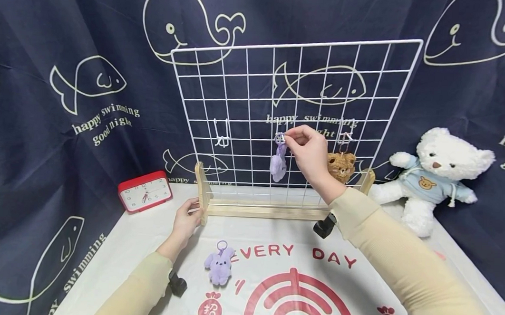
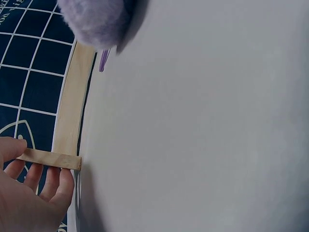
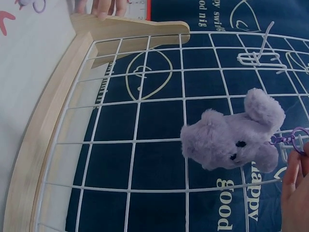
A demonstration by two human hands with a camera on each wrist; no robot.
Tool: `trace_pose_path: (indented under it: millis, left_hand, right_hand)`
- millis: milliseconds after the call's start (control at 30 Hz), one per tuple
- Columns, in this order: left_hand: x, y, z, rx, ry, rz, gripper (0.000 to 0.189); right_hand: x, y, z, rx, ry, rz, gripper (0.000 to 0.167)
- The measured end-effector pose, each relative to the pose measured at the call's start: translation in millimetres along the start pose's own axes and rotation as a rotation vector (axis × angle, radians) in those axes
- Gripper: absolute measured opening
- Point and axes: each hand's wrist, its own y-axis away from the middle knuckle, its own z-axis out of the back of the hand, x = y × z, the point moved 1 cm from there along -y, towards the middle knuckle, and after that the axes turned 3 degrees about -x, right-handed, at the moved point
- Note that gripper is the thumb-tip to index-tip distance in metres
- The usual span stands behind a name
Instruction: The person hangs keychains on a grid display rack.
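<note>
My right hand (image 1: 310, 155) pinches the ring of a purple plush keychain (image 1: 278, 166) at the middle of a white wire grid rack (image 1: 247, 100). In the right wrist view the plush (image 3: 227, 140) dangles in front of the wires; whether its ring sits on a hook cannot be made out. With thumb and fingers, my left hand (image 1: 187, 217) grips the rack's left wooden foot (image 2: 53, 159). A second purple plush keychain (image 1: 219, 266) lies on the table near that hand. To the right hangs a brown bear keychain (image 1: 340, 167), partly behind my right hand.
On the rack's left side is a white wire hook (image 1: 222, 139). A red-framed clock (image 1: 145, 191) stands at the left, and a white teddy bear (image 1: 433, 179) in a blue top sits at the right. Behind hangs a dark blue patterned curtain (image 1: 100, 35).
</note>
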Motion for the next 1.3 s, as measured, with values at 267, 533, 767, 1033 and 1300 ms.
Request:
trace_pose_path:
  millis: [267,533,767,1033,1300]
  left_hand:
    - [-4.6,4.6,-0.7,-0.002,0.012,-0.013,0.043]
    - [-2.5,2.7,-1.3,-0.014,0.001,-0.014,0.041]
    - [-2.5,3.5,-1.0,-0.001,-0.009,-0.007,0.042]
    - [-2.3,4.3,-0.9,-0.002,-0.01,-0.003,0.042]
    - [-3.2,4.2,0.0,0.0,-0.003,-0.008,0.043]
  right_hand:
    - [0,0.5,-2,-0.039,0.049,0.033,0.006]
    - [2,3.5,-1,-0.052,0.046,0.048,0.006]
    - [-3,7.3,3,-0.056,0.043,0.038,0.008]
    - [-1,17.2,7,-0.024,-0.005,0.043,0.009]
    - [1,34.9,8,0.019,-0.081,0.012,0.01]
